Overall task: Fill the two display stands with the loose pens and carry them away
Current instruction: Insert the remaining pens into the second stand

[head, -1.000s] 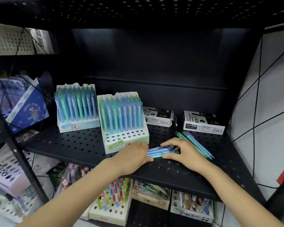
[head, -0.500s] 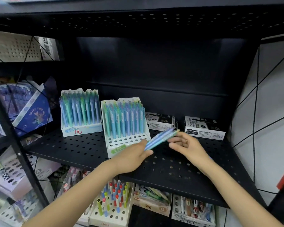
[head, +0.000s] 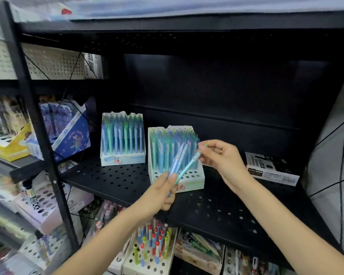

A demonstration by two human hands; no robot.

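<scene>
Two white display stands with blue and green pens stand on the black perforated shelf (head: 111, 179): the left stand (head: 122, 139) looks full, the right stand (head: 176, 161) has bare holes in its front rows. My left hand (head: 163, 192) is closed on a small bunch of blue pens (head: 178, 158), raised in front of the right stand. My right hand (head: 220, 155) pinches the top of one teal pen (head: 189, 165) whose lower end lies by my left thumb.
A black-and-white box (head: 270, 168) lies at the shelf's right back. The lower shelf holds a white stand of red-capped pens (head: 150, 249) and other stationery boxes. A black upright post (head: 38, 124) and blue gift boxes (head: 68, 130) are to the left.
Both hands lifted the loose pens off the shelf and raised them in front of the right stand. My right hand now draws one teal pen apart from the bunch.
</scene>
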